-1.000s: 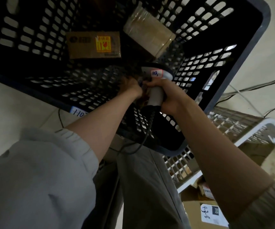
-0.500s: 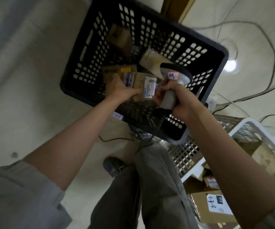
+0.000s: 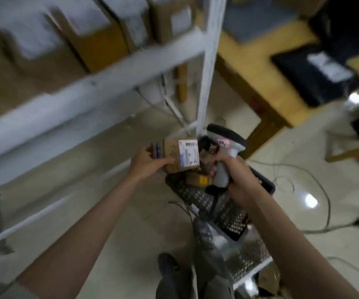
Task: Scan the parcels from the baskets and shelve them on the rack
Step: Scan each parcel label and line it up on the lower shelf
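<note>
My left hand (image 3: 147,161) grips a small cardboard parcel (image 3: 175,155) with a white barcode label facing up, held above the black basket (image 3: 224,209). Just to its right, my right hand (image 3: 231,171) grips the handle of a grey barcode scanner (image 3: 226,145), whose head points toward the parcel's label. Another brown parcel with a yellow sticker (image 3: 197,180) lies in the black basket below. The white rack (image 3: 101,87) rises at the upper left, its shelf holding several cardboard boxes (image 3: 92,37).
A white basket (image 3: 253,266) with parcels stands on the floor by my legs at the bottom right. A wooden table (image 3: 258,80) with a black device stands at the upper right. Cables (image 3: 316,182) trail over the floor at the right.
I have lifted the parcel and the scanner up out of the black basket, and my view has swung up from the basket toward the rack and table.
</note>
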Available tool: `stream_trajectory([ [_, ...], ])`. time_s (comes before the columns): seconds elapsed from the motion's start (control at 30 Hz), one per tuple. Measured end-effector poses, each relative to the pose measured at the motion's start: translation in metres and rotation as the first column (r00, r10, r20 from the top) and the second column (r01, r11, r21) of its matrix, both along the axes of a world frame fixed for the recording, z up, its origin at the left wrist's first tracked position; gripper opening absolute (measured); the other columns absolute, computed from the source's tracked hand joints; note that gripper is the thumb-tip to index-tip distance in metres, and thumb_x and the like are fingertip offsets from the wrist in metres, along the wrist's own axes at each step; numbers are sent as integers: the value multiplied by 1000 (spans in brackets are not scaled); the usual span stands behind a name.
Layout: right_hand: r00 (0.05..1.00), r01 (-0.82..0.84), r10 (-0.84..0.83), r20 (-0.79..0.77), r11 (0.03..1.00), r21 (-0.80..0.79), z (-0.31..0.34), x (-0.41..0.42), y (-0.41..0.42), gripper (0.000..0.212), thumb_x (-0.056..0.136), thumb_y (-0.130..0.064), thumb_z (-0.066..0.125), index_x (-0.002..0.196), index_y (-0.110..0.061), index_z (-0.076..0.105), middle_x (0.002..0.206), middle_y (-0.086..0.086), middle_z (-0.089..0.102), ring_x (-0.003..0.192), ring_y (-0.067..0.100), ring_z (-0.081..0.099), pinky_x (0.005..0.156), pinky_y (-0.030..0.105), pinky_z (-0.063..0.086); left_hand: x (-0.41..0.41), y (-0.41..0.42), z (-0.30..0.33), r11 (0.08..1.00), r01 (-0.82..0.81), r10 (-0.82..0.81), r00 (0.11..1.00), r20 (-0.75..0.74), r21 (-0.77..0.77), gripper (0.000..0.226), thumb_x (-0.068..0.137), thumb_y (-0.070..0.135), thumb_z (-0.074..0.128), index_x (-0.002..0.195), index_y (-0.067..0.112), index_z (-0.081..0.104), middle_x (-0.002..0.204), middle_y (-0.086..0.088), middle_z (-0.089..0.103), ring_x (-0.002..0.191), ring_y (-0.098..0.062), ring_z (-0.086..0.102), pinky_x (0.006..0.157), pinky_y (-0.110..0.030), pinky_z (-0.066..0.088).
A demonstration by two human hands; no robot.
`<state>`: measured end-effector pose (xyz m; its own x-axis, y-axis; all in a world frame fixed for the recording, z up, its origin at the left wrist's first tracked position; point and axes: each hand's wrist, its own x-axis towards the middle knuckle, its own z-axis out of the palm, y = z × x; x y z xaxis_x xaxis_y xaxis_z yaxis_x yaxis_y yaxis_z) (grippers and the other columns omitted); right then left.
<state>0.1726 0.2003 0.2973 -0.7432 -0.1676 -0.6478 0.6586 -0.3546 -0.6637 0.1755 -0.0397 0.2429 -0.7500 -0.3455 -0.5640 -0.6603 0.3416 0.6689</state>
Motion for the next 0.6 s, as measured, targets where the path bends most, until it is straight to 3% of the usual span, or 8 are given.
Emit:
stream_trajectory([
  [0.1,988,-77,88,-128,993,85,81,8,-22,13,90,-1,61,98,-11,61,64,4,53,53,14,49,50,26,45,22,-39,79,998,-49,53,993,-103,36,85,36,63,88,109,23,73,101,6,77,93,-14,74,89,-43,60],
  [0.27,933,-155,208,-293,969,194,191,8,-69,12,89,-4,64,100,-8,66,69,9,56,52,17,48,49,28,44,60,-86,209,991,-128,136,955,-263,47,76,58,48,93,120,17,61,110,2,71,98,-16,70,89,-40,59],
  [0.37,857,-197,265,-442,961,194,250,1,-97,7,92,-4,61,98,-8,63,76,10,60,51,16,46,45,26,44,75,-112,269,986,-158,163,913,-373,45,55,64,37,94,109,24,65,105,1,73,99,-19,69,94,-45,57],
  [0.4,823,-216,289,-489,955,201,269,-2,-106,7,92,-4,61,99,-7,62,77,10,60,51,16,46,45,27,44,80,-120,287,987,-157,158,903,-400,34,52,65,39,93,108,25,67,105,2,73,100,-18,69,94,-44,57],
  [0.5,713,-257,360,-602,933,253,315,-11,-128,10,90,-7,63,100,-7,61,80,14,60,50,17,46,49,29,44,89,-137,342,981,-193,178,853,-490,21,74,59,56,92,117,22,62,111,3,72,101,-13,68,84,-33,58],
  [0.6,624,-292,395,-674,918,268,353,-17,-145,14,93,-10,64,105,-4,62,82,10,65,50,16,48,52,30,45,98,-144,393,958,-287,214,779,-589,-31,53,73,35,89,112,22,55,105,8,64,94,-9,63,69,-21,47],
])
